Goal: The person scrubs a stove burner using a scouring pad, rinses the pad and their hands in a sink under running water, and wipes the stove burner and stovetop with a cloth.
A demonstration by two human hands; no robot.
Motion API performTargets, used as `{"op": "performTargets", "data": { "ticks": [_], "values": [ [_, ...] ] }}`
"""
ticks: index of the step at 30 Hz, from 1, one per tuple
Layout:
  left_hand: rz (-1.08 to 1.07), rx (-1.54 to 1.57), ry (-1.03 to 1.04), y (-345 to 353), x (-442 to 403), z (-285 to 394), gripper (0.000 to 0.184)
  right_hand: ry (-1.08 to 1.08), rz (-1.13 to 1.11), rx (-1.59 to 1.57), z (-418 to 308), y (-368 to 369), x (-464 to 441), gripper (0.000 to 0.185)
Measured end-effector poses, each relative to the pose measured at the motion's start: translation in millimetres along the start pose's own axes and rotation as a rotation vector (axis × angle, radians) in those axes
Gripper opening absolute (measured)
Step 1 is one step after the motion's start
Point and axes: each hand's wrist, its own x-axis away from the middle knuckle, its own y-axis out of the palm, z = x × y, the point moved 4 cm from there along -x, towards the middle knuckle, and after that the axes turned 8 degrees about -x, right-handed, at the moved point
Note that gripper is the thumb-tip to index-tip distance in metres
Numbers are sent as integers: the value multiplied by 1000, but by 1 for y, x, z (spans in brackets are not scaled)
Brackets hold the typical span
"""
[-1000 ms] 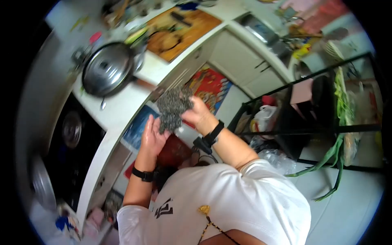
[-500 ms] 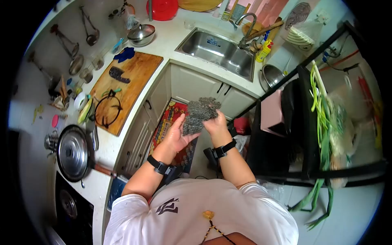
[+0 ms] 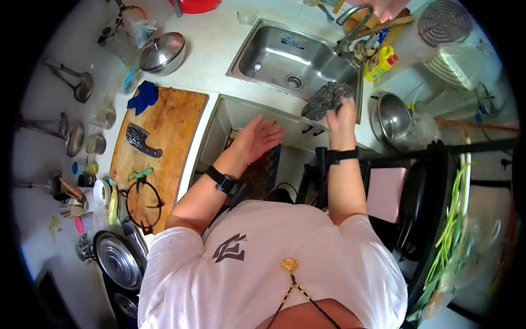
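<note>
A dark grey, rough-textured cloth [image 3: 324, 102] hangs bunched over the front right edge of the steel sink [image 3: 257, 27]. My right hand [image 3: 343, 119] grips it at its right side, fingers partly hidden against it. My left hand [image 3: 260, 137] is in the air in front of the cabinet below the counter. Its fingers are stretched out and nothing lies in them. Near the back of the sink stands the tap [image 3: 356, 24].
On the left counter a wooden cutting board [image 3: 181, 126] bears a cleaver [image 3: 139, 140], a blue cloth [image 3: 144, 97] and a black ring stand [image 3: 143, 205]. A lidded steel bowl [image 3: 163, 53] stands behind it. Right of the sink are a yellow bottle [image 3: 379, 64] and a metal basin [image 3: 393, 120].
The grey cloth was between both hands. My right hand has carried it forward and right to the sink edge, while my left hand has let go. The view has shifted too.
</note>
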Motion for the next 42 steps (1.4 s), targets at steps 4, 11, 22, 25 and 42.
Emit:
{"op": "performTargets", "data": {
  "ticks": [4, 11, 22, 25, 42],
  "values": [
    [71, 26, 33, -4, -46, 40, 53, -77, -32, 207, 11, -9, -95, 31],
    [255, 125, 56, 10, -150, 99, 23, -218, -113, 1486, 24, -48, -209, 33],
    [269, 207, 14, 110, -324, 146, 32, -614, -132, 1872, -78, -97, -391, 34],
    [313, 237, 4, 120, -353, 148, 34, -245, 32, 1857, -70, -109, -396, 34],
    [-116, 225, -79, 74, -438, 127, 35, 581, -10, 128, 103, -1, -301, 25]
  ]
}}
